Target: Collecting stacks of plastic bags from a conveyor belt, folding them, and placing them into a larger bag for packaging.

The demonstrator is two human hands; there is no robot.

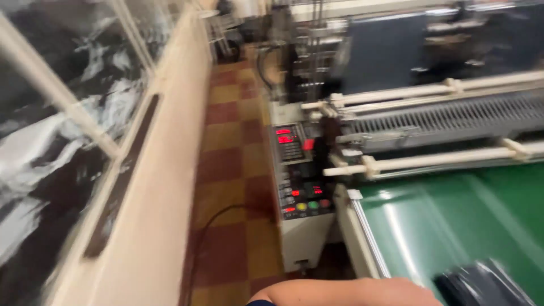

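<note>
The view is blurred by motion. A bare forearm (345, 292) with a dark sleeve edge lies along the bottom edge and reaches right toward a dark, shiny bundle (481, 283) on the green conveyor belt (453, 221). The frame's bottom edge cuts off its hand, and I cannot tell which arm it is. Neither my left hand nor my right hand shows. A grey control panel (299, 170) with red lit displays and coloured buttons stands at the machine's left end, just above the forearm.
White rollers and rails (436, 161) cross the machine behind the belt. A red and yellow checkered floor aisle (232, 164) runs between the machine and a cream wall with glass panes (85, 113). A black cable (209, 226) lies on the floor.
</note>
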